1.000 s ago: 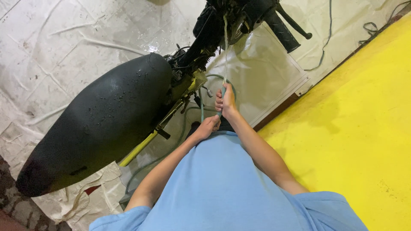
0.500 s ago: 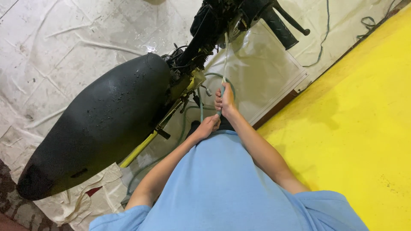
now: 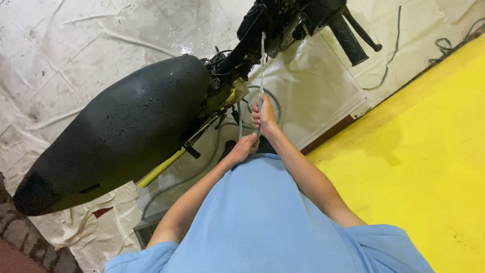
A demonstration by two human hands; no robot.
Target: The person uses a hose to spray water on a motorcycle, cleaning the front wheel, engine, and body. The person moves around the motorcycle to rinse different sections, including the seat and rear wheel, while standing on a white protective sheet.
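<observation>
White plastic sheeting (image 3: 76,60) underfoot, yellow floor (image 3: 429,151) alongside, wet black motorcycle seat (image 3: 121,131), right hand (image 3: 263,114) fisted around clear hose (image 3: 261,60), left hand (image 3: 245,147) gripping it lower.

The hose (image 3: 262,60) is thin, pale and translucent. It runs upward from the right hand (image 3: 263,114) toward the dark motorcycle (image 3: 126,131), and below loops past the left hand (image 3: 245,148) (both fists closed on it) onto the floor.
</observation>
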